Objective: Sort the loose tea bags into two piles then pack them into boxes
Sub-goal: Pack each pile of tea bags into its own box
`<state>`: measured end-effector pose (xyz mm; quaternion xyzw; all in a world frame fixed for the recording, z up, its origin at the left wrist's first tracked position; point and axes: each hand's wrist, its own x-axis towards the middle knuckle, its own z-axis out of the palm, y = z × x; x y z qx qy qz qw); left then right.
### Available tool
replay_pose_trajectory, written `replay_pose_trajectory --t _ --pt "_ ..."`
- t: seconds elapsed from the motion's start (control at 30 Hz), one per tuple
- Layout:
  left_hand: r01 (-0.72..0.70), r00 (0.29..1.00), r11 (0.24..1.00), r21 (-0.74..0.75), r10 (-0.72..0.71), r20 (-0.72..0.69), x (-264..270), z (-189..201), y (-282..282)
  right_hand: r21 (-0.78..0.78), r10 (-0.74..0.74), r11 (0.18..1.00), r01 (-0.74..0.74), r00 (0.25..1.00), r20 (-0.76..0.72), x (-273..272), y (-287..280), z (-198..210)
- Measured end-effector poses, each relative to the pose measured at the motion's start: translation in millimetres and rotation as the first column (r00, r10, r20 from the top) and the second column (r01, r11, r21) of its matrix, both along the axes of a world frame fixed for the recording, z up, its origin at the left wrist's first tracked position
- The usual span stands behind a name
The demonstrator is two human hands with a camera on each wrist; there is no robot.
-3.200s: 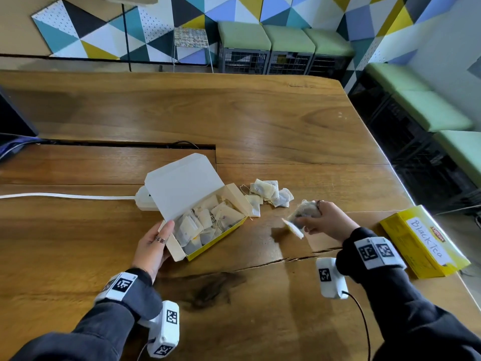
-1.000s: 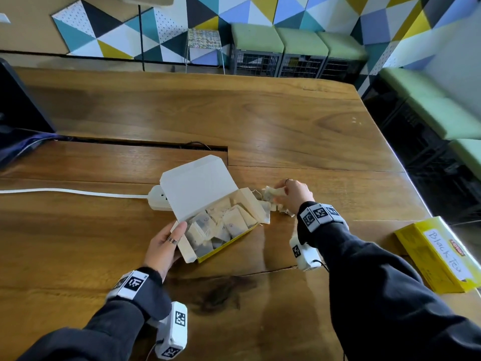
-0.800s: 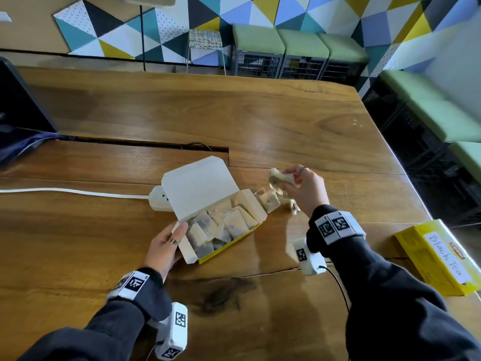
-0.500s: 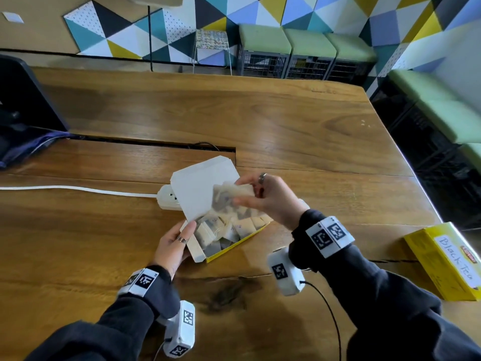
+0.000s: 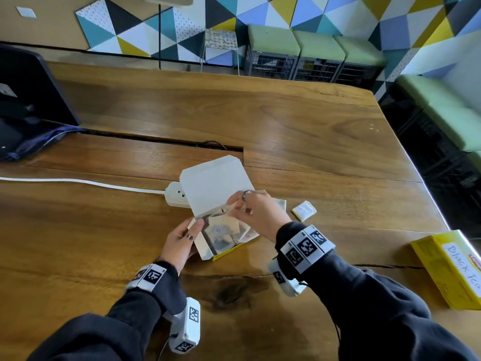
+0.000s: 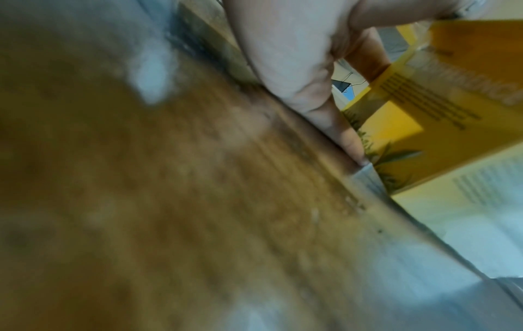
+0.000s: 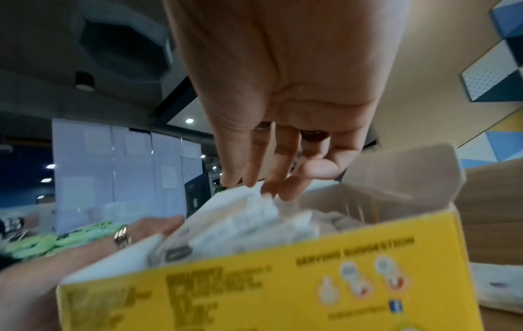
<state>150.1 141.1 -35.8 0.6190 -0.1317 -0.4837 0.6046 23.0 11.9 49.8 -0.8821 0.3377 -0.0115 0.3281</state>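
Wooden table (image 5: pixel 299 131) — left hand (image 5: pixel 179 243) grips open box (image 5: pixel 221 204), right hand (image 5: pixel 257 214) loose-fingered over tea bags (image 5: pixel 221 230) — power strip (image 5: pixel 175 195) behind.

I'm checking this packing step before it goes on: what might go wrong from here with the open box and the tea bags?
The open box looks heaped with tea bags; as the right hand pushes more in, some may spill or crumple. The left hand steadies only one end, so the box might slide. One loose tea bag lies behind the right hand and may be missed.
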Motion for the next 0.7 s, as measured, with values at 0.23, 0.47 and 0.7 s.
replay_pose_trajectory --t 0.23,0.47,0.7 --pt "-0.004 1.0 1.0 0.011 0.004 -0.003 0.7 -2.4 -0.1 -0.077 0.121 0.984 -0.158 0.927 -0.355 -27.3 -5.8 14.2" --pt "0.002 1.0 1.0 0.03 -0.001 -0.01 0.4 -1.4 0.0 -0.04 -0.001 0.999 -0.012 0.951 -0.309 -26.5 4.9 -2.3" --pt "-0.012 1.0 0.999 0.034 0.012 -0.001 -1.2 -0.6 -0.1 -0.446 -0.08 0.895 0.012 0.988 -0.134 -32.6 4.1 -17.8"
